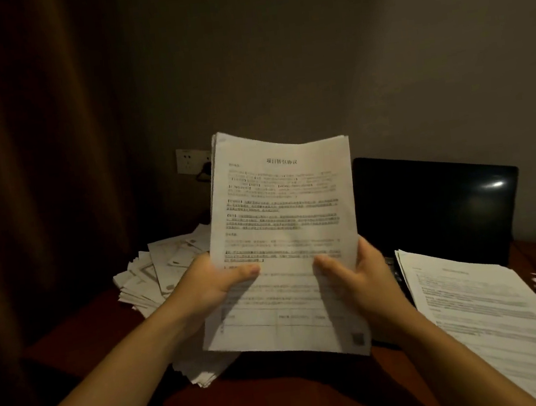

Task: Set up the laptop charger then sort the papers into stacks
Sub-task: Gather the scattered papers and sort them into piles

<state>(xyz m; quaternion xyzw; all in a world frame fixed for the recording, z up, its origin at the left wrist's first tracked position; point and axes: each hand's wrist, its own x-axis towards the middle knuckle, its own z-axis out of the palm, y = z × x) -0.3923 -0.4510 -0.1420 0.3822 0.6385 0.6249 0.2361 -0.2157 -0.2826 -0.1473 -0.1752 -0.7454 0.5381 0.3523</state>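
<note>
Dim light fills this room, with a brown curtain (28, 163) on the left and a plain grey wall (344, 60) behind a dark red-brown desk (282, 398). Both hands hold up a bundle of papers (283, 234) in the middle of the view, above the desk. The left hand (215, 282) grips the bundle's left edge, thumb on the front page and fingers hidden behind. The right hand (361, 275) grips the right edge the same way. The front page is white with a bold title at the top, many lines of small dark print, and a table with boxes near the bottom. The words are too blurry to read. More page edges peek out at the top left corner, so the bundle has many sheets. It bends a little at the top. A messy pile of papers (154, 275) lies on the desk to the left, fanned out, and some sheets there have fancy borders. Another stack of printed pages (493, 317) lies on the right side of the desk. Behind it stands an open black laptop (438, 210) with a dark screen, and a bright spot of light shines on it. A white wall socket (188, 160) sits on the wall left of the bundle, with a dark plug (204, 171) in it.
</note>
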